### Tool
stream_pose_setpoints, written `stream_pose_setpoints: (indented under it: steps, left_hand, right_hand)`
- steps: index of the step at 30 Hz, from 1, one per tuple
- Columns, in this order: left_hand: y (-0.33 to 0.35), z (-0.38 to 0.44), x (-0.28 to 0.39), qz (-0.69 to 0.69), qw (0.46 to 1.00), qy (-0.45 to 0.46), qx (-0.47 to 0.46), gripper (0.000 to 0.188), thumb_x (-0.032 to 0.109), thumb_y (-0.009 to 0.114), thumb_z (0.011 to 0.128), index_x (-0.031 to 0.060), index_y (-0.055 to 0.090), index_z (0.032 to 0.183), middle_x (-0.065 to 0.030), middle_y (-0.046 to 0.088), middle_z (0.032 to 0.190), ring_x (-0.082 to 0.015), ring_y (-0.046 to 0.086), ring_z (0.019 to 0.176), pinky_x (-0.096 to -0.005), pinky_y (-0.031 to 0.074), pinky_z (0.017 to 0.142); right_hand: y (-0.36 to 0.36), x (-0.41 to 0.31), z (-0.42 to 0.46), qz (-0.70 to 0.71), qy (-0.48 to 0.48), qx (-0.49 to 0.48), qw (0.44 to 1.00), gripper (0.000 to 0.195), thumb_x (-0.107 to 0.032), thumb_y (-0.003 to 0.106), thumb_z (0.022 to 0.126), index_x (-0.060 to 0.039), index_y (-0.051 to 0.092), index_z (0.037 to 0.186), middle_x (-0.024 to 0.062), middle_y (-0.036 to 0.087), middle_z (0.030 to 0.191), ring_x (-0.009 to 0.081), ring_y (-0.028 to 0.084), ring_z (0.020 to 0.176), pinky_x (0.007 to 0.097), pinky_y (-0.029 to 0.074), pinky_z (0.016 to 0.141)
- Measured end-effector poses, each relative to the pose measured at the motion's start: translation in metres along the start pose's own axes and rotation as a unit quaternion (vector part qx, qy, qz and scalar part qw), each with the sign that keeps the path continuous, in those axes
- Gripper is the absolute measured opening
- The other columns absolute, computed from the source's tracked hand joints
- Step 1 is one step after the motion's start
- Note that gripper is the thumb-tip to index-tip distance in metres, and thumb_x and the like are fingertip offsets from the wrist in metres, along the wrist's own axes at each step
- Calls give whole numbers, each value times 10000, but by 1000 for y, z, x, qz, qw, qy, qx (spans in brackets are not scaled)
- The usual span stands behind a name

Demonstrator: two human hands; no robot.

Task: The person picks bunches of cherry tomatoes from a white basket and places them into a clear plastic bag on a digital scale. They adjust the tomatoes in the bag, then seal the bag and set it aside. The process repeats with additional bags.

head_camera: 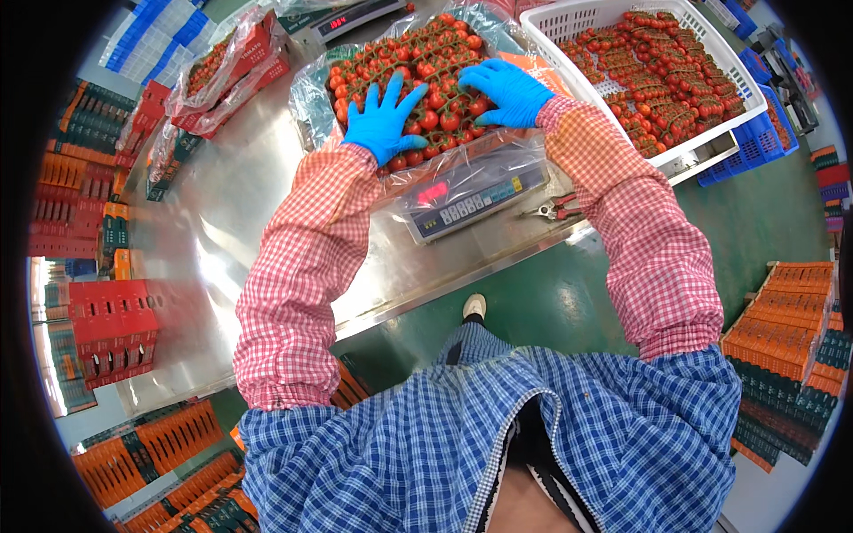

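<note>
A box of vine cherry tomatoes [436, 43], lined with clear plastic film [308, 100], sits over a digital scale [476, 200] on the metal table. My left hand [381, 123], in a blue glove, lies palm down with fingers spread on the tomatoes at the box's near left. At the right side, my gloved right hand [516, 93] touches the tomatoes with fingers curved and thumb apart; its fingertips are partly hidden among them. Film hangs over part of the scale's lit display and keypad.
A white plastic crate [756, 100] of tomato trusses stands at right, above a blue crate [740, 160]. Red-handled pruning shears [556, 208] lie near the edge of the metal table [280, 160]. Film-wrapped red tomato boxes [250, 66] and another scale [353, 20] stand farther back.
</note>
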State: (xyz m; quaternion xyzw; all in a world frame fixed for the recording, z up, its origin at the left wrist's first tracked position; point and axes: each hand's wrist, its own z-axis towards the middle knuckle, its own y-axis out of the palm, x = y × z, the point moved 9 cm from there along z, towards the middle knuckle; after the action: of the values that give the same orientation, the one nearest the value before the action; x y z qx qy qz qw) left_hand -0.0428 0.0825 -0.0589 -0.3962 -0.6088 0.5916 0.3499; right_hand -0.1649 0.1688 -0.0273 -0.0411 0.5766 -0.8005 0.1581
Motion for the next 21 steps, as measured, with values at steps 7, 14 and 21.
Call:
stream_pose_setpoints:
  steps: [7,14,21]
  left_hand:
    - [-52,-32,-24,-281,937,137,158,829,571,479,805,174,86,1417,-157,54,1465,-348,59,1344,-504,88,1064]
    - [-58,-78,-93,-310,935,-25,170,718,569,294,883,110,129,1410,-135,142,1457,-274,99,1352,-424,44,1082]
    - [-41,-44,-51,-252,952,45,166,785,608,329,850,92,125,1406,-163,193,1436,-341,113,1339,-512,55,1063]
  right_hand:
    - [-66,2,-27,175,147,100,968,717,-268,668,733,-139,315,1344,124,322,1376,281,296,1276,420,250,1052]
    - [-116,-48,-32,122,-12,139,983,637,-346,537,808,-15,351,1319,178,319,1376,307,283,1285,399,184,1069]
    - [-70,-57,0,93,8,96,991,597,-362,485,852,-33,339,1328,199,343,1352,356,305,1262,441,222,1050]
